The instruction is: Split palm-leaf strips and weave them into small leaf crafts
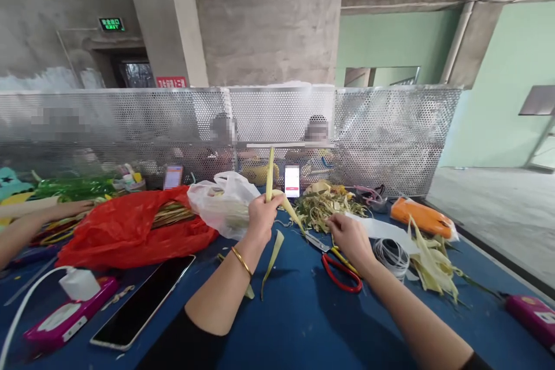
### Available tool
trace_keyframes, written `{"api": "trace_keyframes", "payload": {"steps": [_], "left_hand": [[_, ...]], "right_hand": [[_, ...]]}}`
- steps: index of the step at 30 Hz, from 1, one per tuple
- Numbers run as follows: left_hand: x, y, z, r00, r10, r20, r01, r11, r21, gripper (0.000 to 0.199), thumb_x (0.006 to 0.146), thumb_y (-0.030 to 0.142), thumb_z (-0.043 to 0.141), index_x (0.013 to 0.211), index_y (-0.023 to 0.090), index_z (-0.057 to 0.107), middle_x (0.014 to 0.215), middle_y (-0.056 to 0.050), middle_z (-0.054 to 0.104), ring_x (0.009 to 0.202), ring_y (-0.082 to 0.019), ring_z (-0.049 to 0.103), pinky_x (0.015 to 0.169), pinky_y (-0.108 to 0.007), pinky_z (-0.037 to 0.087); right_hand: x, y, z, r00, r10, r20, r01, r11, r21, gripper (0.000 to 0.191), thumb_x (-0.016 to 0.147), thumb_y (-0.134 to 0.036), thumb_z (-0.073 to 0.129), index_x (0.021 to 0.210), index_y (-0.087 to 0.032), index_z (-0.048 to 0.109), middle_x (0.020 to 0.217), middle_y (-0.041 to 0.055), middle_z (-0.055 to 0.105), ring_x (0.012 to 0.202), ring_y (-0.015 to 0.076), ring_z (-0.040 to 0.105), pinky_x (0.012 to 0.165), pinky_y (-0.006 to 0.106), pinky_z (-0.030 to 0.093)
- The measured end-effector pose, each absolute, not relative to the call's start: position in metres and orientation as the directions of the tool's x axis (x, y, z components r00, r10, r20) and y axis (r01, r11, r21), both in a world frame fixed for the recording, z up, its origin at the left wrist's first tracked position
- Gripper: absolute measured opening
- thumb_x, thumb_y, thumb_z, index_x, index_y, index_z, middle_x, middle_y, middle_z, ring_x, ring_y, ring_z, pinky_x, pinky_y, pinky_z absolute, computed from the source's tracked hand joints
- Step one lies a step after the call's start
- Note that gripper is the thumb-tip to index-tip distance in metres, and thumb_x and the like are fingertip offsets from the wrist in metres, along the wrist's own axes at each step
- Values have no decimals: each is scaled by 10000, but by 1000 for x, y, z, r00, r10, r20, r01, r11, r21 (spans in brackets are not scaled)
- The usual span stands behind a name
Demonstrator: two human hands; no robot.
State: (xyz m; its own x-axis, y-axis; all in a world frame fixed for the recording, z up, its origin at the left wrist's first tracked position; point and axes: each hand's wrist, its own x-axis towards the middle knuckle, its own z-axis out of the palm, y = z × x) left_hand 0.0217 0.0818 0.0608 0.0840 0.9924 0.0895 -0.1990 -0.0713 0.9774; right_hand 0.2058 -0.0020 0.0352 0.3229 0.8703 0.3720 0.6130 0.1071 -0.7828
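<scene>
My left hand (pixel 263 217), with a gold bangle at the wrist, is closed on a pale yellow-green husk strip (pixel 269 176) that stands upright, while another piece bends down to the right. My right hand (pixel 350 238) is over the scissors' right side with fingers drawn together; what they hold, if anything, is too small to make out. Scissors with red and yellow handles (pixel 342 277) lie beneath it, blades pointing up and left. A loose husk piece (pixel 273 260) rests on the blue table (pixel 295 324) beside my left forearm. A pile of dried husks (pixel 327 205) is behind my hands.
Left: red bag (pixel 125 231), white plastic bag (pixel 223 199), black phone (pixel 145 300), purple power strip (pixel 69 315), another person's arm (pixel 39 225). Right: wire coil (pixel 391 257), husks (pixel 433 266), orange packet (pixel 422 217). A lit phone (pixel 292 181) stands before the perforated metal screen (pixel 277 115).
</scene>
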Motion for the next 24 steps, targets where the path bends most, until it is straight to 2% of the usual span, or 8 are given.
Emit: {"api": "trace_keyframes", "payload": {"steps": [3,4,6,9,12,15,17,24], "left_hand": [[24,86,58,71,993,92,-274,-69,959,363,565,393,777,744,160,563,476,113,344,372,-17,247,367,-188,109],[24,86,58,97,991,89,-294,-57,954,383,544,392,792,741,159,561,496,104,375,375,-15,261,365,-184,112],[24,82,57,174,981,80,-325,-19,946,416,508,395,818,734,158,560,520,96,400,377,-10,268,362,-177,119],[24,77,55,289,955,66,-349,41,936,438,489,396,840,720,160,553,510,105,370,373,-5,251,361,-168,129],[26,76,51,341,938,64,-364,69,929,452,492,396,846,733,159,547,518,108,368,377,-2,253,357,-158,127],[27,79,46,346,936,68,-374,71,925,459,501,392,842,751,164,532,539,107,380,387,0,266,353,-150,137],[24,82,44,349,935,63,-370,76,926,446,515,379,835,750,169,520,544,109,381,387,-1,270,351,-148,144],[0,82,45,432,902,-8,-222,115,968,370,524,326,834,725,145,582,507,85,415,379,-19,301,344,-159,147]], "right_hand": [[208,2,38,339,846,412,606,139,-783,77,719,-185,588,691,-221,649,765,73,652,877,259,577,781,341,374],[208,5,39,339,849,405,583,148,-799,113,712,-168,592,763,-221,678,819,79,669,922,263,579,813,347,378],[204,12,40,329,876,354,507,152,-848,150,732,-201,597,837,-214,702,778,73,681,891,261,603,818,365,405],[194,19,38,277,926,258,351,152,-924,224,795,-367,570,815,-194,710,664,52,676,769,238,640,748,365,468],[181,17,31,163,966,199,193,167,-967,363,786,-497,574,886,-179,718,790,61,725,806,214,673,722,328,508],[172,12,23,74,987,144,101,137,-985,382,671,-536,675,744,-162,698,688,59,712,688,206,678,647,314,518],[171,12,18,91,987,134,81,127,-989,332,622,-495,712,649,-171,644,609,32,678,590,174,642,604,294,502],[186,14,20,152,970,192,223,155,-962,149,629,-291,685,571,-189,594,497,-46,568,454,99,472,481,223,347]]}}
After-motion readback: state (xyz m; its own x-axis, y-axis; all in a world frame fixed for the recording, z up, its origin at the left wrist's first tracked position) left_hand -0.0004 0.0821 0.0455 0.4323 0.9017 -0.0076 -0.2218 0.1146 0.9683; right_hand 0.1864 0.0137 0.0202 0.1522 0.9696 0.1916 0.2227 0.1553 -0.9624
